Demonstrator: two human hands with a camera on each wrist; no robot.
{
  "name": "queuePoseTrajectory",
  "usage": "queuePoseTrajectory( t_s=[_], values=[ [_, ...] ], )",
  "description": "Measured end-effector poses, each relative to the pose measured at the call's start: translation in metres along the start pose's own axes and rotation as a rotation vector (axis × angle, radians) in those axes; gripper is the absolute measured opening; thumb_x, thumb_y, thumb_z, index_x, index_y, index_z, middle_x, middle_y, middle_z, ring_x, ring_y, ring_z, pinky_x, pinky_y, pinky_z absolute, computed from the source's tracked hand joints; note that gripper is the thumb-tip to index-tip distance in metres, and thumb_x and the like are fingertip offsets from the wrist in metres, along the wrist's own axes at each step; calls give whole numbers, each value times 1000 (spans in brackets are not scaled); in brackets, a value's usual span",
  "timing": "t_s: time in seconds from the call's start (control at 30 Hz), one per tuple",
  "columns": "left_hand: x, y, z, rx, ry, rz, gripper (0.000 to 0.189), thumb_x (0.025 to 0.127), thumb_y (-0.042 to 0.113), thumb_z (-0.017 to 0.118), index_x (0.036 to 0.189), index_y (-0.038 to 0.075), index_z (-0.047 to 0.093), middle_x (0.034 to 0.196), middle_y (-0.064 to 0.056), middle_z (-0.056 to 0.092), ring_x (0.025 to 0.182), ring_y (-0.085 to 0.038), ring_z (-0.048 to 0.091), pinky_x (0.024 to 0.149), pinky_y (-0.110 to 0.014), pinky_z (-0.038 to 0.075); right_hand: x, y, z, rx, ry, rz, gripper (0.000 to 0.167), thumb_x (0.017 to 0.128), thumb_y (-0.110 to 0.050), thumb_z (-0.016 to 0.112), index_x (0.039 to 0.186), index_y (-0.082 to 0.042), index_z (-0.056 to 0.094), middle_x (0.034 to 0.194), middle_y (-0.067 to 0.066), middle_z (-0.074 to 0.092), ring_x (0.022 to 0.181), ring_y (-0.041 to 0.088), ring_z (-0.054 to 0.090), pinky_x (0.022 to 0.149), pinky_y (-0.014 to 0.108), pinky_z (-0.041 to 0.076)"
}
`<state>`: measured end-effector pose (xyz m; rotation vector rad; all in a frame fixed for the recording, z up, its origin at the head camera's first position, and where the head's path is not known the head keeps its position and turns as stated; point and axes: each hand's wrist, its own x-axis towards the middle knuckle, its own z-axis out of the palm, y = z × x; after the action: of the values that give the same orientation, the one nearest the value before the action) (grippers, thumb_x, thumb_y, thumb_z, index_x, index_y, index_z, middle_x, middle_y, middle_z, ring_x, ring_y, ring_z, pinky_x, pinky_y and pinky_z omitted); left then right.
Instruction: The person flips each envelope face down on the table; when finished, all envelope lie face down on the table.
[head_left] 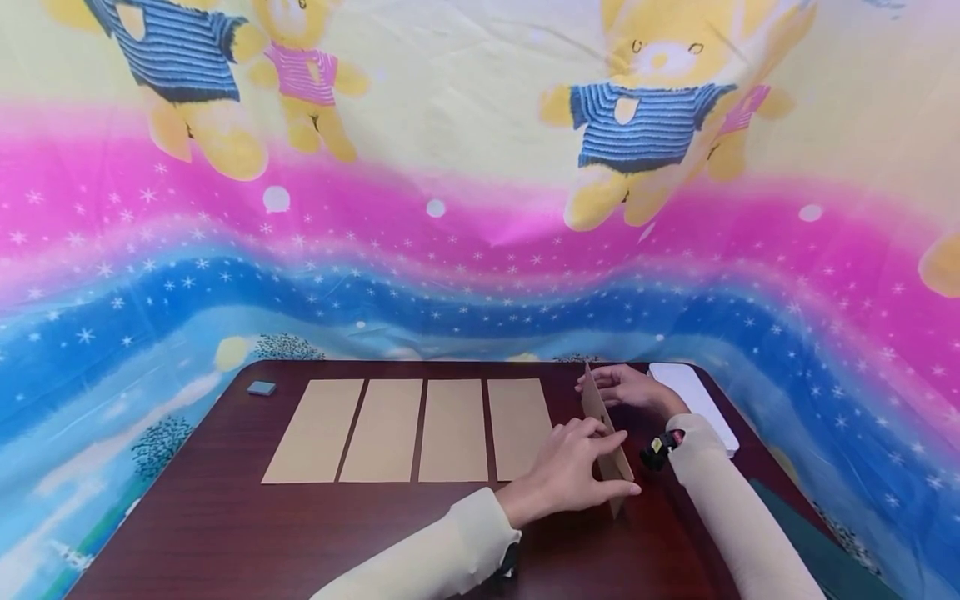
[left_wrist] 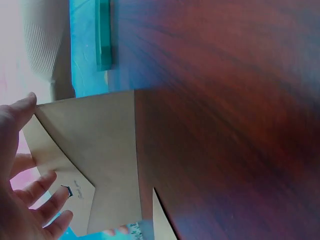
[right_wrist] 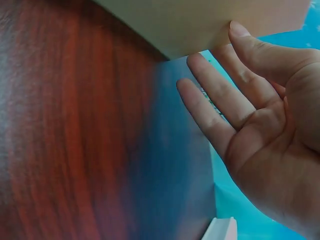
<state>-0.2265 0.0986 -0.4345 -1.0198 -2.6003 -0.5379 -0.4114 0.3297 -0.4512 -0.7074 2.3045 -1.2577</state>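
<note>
A brown paper envelope (head_left: 593, 405) stands on its long edge at the right of the table, held between both hands. In the left wrist view its pointed flap (left_wrist: 62, 175) shows, with a small dark mark and faint print. My left hand (head_left: 566, 469) holds the near end, thumb at the corner and fingers spread over the flap side. At the far end, my right hand (head_left: 632, 388) pinches the envelope, its thumb (right_wrist: 240, 31) against one face and fingers reaching past the edge.
Several flat brown paper rectangles (head_left: 453, 433) lie in a row left of the hands. A small blue-grey block (head_left: 262, 388) sits at the far left of the dark wooden table (head_left: 225, 533). A white box (head_left: 693, 400) lies behind the right wrist, and a printed curtain (head_left: 465, 242) surrounds the table.
</note>
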Motion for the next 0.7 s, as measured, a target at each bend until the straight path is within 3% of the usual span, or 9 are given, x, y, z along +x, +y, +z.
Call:
queuePoseTrajectory(
  t_s=[0.27, 0.4, 0.53, 0.7],
  values=[
    [0, -1, -1, -30, -15, 11, 69, 92, 71, 58, 149, 32, 54, 136, 8, 61, 116, -9, 57, 94, -26, 46, 1, 8, 12, -192, 41, 33, 36, 100, -10, 62, 135, -4, 65, 136, 21, 65, 114, 24, 64, 87, 36, 56],
    [-1, -3, -2, -26, -3, 8, 68, 92, 70, 59, 148, 31, 55, 136, 8, 62, 117, -9, 57, 95, -26, 45, 2, 7, 17, -240, 72, 47, 33, 101, -14, 61, 132, -8, 68, 134, 20, 64, 116, 29, 60, 92, 43, 53],
    [-4, -4, -1, 2, 50, 21, 67, 92, 70, 60, 145, 30, 59, 131, 9, 64, 114, -8, 57, 92, -24, 45, 2, 7, 17, -240, 106, 78, 27, 104, -21, 60, 127, -12, 70, 131, 14, 66, 119, 28, 59, 99, 47, 50],
    [-7, -8, 0, 36, 119, 57, 66, 92, 68, 62, 142, 26, 64, 128, 8, 65, 112, -8, 58, 96, -26, 46, -4, 4, 6, -113, 130, 107, 27, 104, -17, 60, 128, -5, 66, 123, 15, 68, 109, 26, 68, 92, 43, 57]
  ],
)
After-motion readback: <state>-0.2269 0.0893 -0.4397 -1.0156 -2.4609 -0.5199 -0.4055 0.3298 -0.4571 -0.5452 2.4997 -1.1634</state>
